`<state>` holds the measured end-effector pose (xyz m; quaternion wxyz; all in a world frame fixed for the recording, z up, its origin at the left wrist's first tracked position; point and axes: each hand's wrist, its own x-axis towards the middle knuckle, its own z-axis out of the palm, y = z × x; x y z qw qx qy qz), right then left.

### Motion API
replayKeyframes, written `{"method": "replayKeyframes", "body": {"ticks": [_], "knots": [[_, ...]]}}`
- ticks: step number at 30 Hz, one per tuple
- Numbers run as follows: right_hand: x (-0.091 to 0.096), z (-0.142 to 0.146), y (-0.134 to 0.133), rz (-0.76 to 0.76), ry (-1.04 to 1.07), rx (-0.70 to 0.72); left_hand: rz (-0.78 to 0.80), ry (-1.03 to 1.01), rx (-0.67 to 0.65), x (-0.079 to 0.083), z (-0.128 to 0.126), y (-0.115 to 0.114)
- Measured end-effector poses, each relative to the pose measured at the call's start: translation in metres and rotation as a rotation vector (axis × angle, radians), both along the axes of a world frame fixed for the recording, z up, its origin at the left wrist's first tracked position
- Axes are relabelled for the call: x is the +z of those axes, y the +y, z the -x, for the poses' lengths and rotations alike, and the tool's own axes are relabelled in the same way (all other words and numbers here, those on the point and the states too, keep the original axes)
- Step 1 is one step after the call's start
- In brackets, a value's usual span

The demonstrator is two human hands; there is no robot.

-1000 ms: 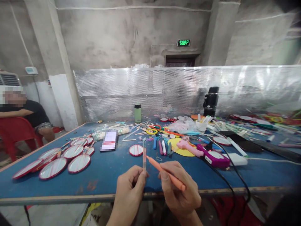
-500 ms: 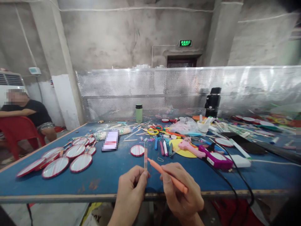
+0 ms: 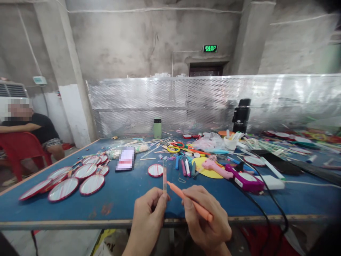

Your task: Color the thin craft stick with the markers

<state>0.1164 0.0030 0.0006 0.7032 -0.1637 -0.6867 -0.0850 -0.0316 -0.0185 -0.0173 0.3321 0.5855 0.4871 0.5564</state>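
Observation:
Between thumb and fingers, my left hand (image 3: 149, 215) pinches the lower end of a thin flat stick (image 3: 164, 174), held upright and partly coloured orange-pink. An orange marker pen (image 3: 190, 202) lies in the writing grip of my right hand (image 3: 209, 217). Its tip points left at the stick's right edge, close to it; whether they touch I cannot tell. Just behind the stick, a small round red-rimmed disc (image 3: 155, 170) lies on the blue table (image 3: 119, 199). Several capped markers (image 3: 183, 168) in blue, purple, white and teal rest beyond my right hand.
Several red-rimmed discs (image 3: 63, 189) are piled at left, near a phone (image 3: 125, 159). A green bottle (image 3: 157, 128) and a black flask (image 3: 241, 116) stand at the back. To the right lie a pink glue gun (image 3: 217, 168), a purple device (image 3: 246, 179) and cables (image 3: 255, 202). A person (image 3: 39, 124) sits far left.
Both hands stay almost in place. The marker has shifted very slightly downward beside the stick, and the stick has barely moved left.

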Motion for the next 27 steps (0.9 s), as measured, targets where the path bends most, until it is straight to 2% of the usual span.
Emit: {"method": "replayKeyframes", "body": {"ticks": [6,13,20,27], "knots": [[0.0011,0.0009,-0.0002,-0.015,0.010,-0.017,0.015,0.015,-0.003,0.0066,-0.0007,-0.0038],[0.0017,0.0008,-0.0001,-0.018,0.003,-0.027,0.007,0.002,0.003,-0.0010,0.0003,0.0000],[0.0012,-0.0003,-0.0003,-0.020,-0.027,-0.017,0.011,0.002,-0.002,0.0073,-0.0001,-0.0037],[-0.0001,-0.0009,0.0003,-0.018,-0.016,-0.004,0.018,0.012,-0.004,0.0075,-0.0007,-0.0031]]}}
